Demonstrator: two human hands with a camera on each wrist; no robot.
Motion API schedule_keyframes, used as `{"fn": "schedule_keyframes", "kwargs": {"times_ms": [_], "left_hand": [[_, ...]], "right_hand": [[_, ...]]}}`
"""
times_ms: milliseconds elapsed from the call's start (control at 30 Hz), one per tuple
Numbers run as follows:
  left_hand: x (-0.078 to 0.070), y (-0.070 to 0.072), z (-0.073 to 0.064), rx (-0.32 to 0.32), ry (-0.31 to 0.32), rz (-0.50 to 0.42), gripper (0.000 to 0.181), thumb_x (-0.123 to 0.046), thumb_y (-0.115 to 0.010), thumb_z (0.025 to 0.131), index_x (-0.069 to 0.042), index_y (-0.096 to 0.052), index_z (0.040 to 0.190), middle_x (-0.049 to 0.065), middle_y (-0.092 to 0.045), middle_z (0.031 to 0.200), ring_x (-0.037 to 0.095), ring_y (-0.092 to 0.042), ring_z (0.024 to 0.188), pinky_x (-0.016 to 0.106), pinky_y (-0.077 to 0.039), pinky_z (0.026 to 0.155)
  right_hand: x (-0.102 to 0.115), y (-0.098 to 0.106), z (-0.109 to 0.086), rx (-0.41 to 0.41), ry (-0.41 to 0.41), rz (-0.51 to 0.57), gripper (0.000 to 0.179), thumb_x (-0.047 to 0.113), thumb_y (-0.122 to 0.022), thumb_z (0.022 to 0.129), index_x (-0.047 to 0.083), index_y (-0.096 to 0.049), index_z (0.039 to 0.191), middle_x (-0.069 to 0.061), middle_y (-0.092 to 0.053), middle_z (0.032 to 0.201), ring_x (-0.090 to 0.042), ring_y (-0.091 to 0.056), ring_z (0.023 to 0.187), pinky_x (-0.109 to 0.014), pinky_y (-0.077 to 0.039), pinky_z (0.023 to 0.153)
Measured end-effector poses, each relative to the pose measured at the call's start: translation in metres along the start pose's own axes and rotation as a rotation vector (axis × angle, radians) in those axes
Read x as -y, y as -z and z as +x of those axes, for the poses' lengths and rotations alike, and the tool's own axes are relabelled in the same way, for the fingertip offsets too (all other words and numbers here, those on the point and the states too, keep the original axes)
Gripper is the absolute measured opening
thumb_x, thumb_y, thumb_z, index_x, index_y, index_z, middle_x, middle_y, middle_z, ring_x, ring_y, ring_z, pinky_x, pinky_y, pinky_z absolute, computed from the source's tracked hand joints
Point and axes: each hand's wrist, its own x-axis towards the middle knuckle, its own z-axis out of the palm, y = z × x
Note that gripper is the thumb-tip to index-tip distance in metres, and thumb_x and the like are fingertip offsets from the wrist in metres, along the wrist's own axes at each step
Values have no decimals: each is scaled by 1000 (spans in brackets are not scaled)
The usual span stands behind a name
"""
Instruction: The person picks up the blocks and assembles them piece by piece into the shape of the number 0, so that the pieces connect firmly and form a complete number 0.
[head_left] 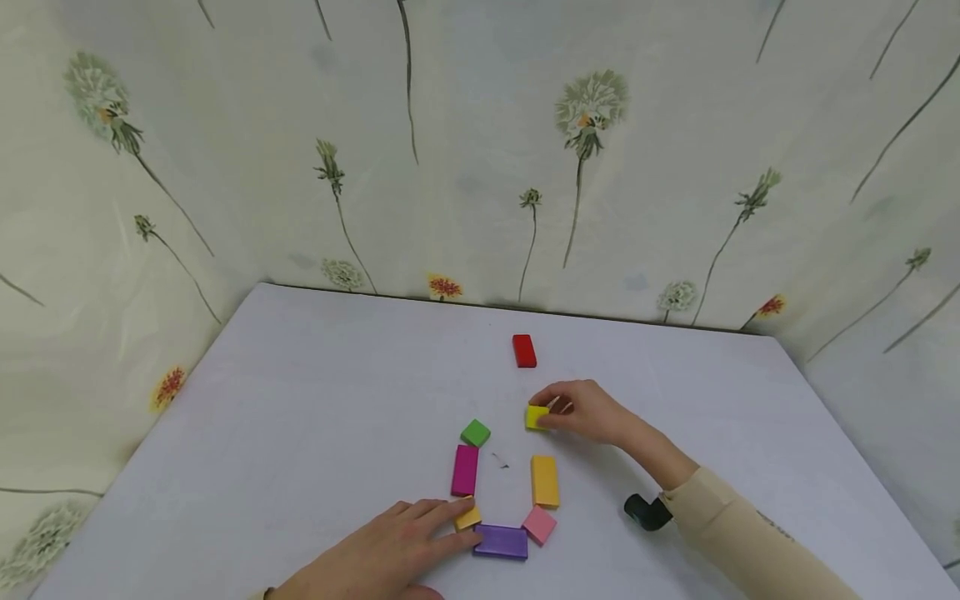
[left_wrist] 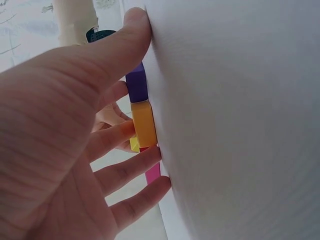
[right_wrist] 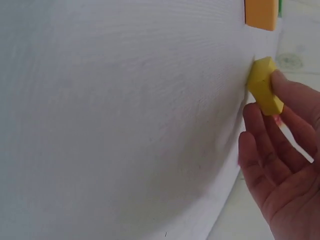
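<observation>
My right hand [head_left: 591, 412] pinches a small yellow block [head_left: 536, 417] between thumb and fingers. The right wrist view has this yellow block [right_wrist: 266, 87] tilted against the table surface. With its fingers extended, my left hand [head_left: 386, 546] touches a small orange block [head_left: 468, 518] and the left end of a purple block [head_left: 501, 542]. Above the orange block lies a magenta block [head_left: 465, 470], with a green block [head_left: 476, 432] at its far end. A pink block [head_left: 539, 525] sits at the purple block's right end, and a yellow-orange block [head_left: 545, 482] just beyond it.
A red block [head_left: 524, 351] lies alone farther back on the white table [head_left: 337, 400]. Beside the right forearm is a dark cylindrical object [head_left: 647, 512], partly at the sleeve. A flower-patterned cloth [head_left: 480, 150] rises behind the table's far edge.
</observation>
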Motion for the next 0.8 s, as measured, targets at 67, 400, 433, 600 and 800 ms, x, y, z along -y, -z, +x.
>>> {"fn": "schedule_keyframes", "kwargs": {"times_ms": [67, 400, 433, 600, 800], "left_hand": [[0, 0, -1, -5, -4, 0, 64, -55, -58, 91, -33, -38, 148, -4, -32, 154, 15, -47, 124, 39, -48, 93], [2, -1, -2, -31, -18, -16, 63, -54, -57, 92, -32, -39, 149, -3, -33, 153, 15, -47, 123, 40, -47, 93], [2, 0, -2, -28, -15, -21, 63, -54, -57, 92, -33, -39, 148, -4, -33, 153, 15, -47, 124, 40, -47, 93], [1, -1, -3, -17, -11, -15, 64, -55, -58, 91, -33, -39, 148, -4, -33, 153, 14, -47, 123, 40, -48, 92], [2, -1, -4, -24, -9, -16, 63, -55, -58, 92, -33, -40, 148, -4, -34, 153, 15, -47, 123, 41, -48, 93]], "right_hand": [[-1, 0, 0, -13, 24, -19, 29, 16, -75, 87, 7, -70, 114, 1, -67, 100, -14, -61, 85, -25, -53, 74], [-7, -3, 2, 6, 53, -68, 30, 14, -70, 91, 7, -69, 121, 5, -63, 94, -13, -55, 83, -25, -50, 69], [-7, -3, 1, 8, 61, -60, 30, 13, -70, 91, 7, -69, 120, 5, -64, 96, -13, -56, 84, -25, -50, 70], [0, -7, -4, 30, 93, -37, 27, 8, -69, 91, 8, -70, 118, 5, -67, 100, -12, -58, 87, -25, -51, 73], [6, -9, -6, 51, 115, -58, 27, 7, -68, 92, 9, -70, 118, 4, -67, 104, -12, -59, 92, -26, -51, 77]]}}
